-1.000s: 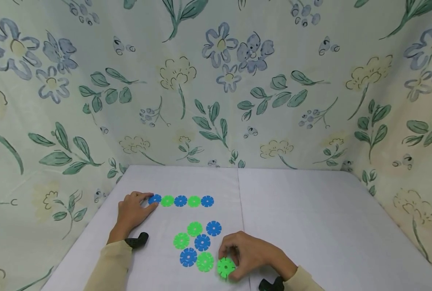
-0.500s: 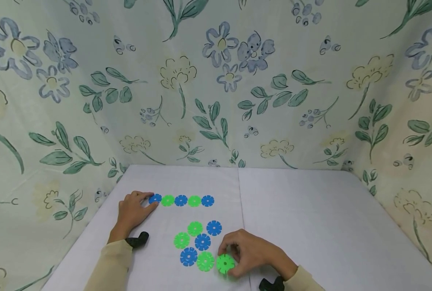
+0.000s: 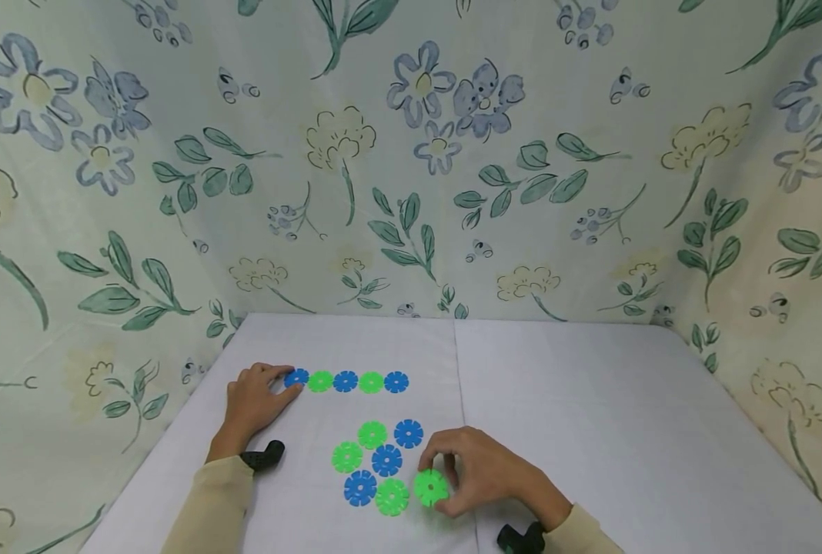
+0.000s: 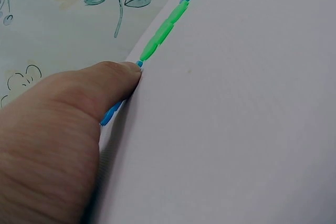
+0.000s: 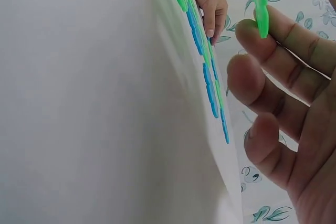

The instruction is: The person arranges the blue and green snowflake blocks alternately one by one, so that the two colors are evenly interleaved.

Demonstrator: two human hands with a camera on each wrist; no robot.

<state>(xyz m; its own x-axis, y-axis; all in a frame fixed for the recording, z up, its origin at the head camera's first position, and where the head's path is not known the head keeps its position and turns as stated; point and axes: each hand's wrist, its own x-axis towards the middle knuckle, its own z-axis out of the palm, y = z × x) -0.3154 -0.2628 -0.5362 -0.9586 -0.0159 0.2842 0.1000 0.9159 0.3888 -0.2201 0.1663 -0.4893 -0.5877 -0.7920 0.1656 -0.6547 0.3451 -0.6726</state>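
Note:
My right hand (image 3: 483, 473) pinches a green notched plastic disc (image 3: 431, 488) by its edge, thumb below and finger above. In the right wrist view that green disc (image 5: 260, 3) stands edge-on at the fingertips, raised off the tabletop, while the other fingers are spread. At the far left, my left hand (image 3: 253, 400) holds the blue disc (image 3: 296, 378) that ends a row, thumb and index finger on its rim. In the left wrist view the thumb (image 4: 118, 82) hides most of that disc. Along the row a green disc (image 3: 321, 381) comes right after it, then blue and green alternate.
Several loose blue and green discs lie nearer the front, among them a blue disc (image 3: 386, 460) and a green disc (image 3: 392, 497). The white-covered table (image 3: 591, 415) has a crease down its middle. A flowered curtain (image 3: 411, 154) encloses the back and sides.
My right hand has shifted slightly away from the front edge, raising the pinched green disc a little. The left hand and the discs on the table have stayed in place.

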